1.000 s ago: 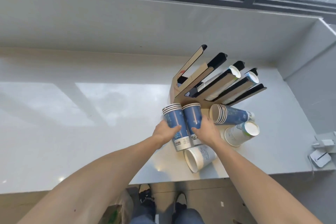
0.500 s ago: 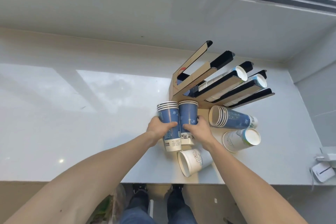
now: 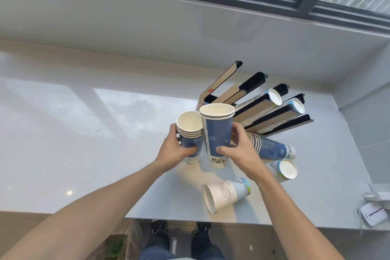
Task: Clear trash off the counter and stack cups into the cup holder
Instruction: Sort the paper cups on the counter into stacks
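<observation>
My left hand grips a short stack of blue paper cups, mouths up. Beside it my right hand holds a taller stack of blue cups, raised above the counter and touching the left stack. Just behind them stands the cardboard-and-black cup holder, its slots fanned to the right; two slots hold cups with white bases showing. Another blue stack lies on its side to the right of my right hand. Two white patterned cups lie tipped: one near the front edge, one further right.
The grey counter runs wide to the left, with a wall and window sill behind. A white device with a cable sits at the far right front. Below the front edge are my legs and a bag.
Both stacks have been lifted and tilted upright, so their open mouths now face me. The right-hand stack has risen higher than the left one. The view has shifted closer.
</observation>
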